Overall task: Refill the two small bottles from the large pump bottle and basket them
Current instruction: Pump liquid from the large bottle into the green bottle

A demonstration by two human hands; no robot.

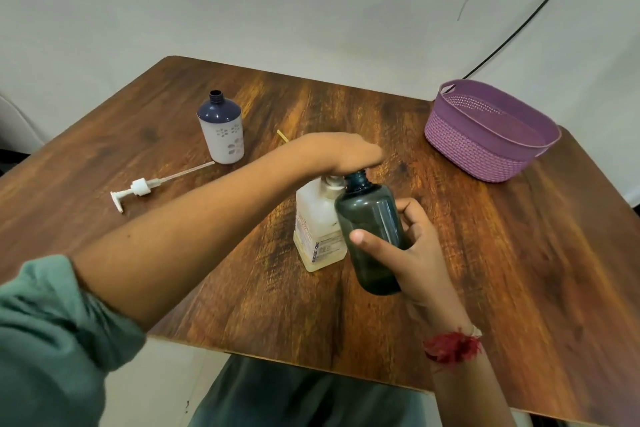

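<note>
My left hand (346, 152): palm down on pump head of large pump bottle (317, 229), table centre | my right hand (412, 250): clamped round dark small bottle (372, 236), open neck under the spout | white small bottle (221, 128): uncapped, far left | basket (485, 146): far right.

On the surface there were three bottles, namely one large pump bottle (317, 236), one dark small bottle (372, 232) and one white-and-navy small bottle (221, 126), plus one loose pump (138, 188) and one purple basket (485, 135).
</note>
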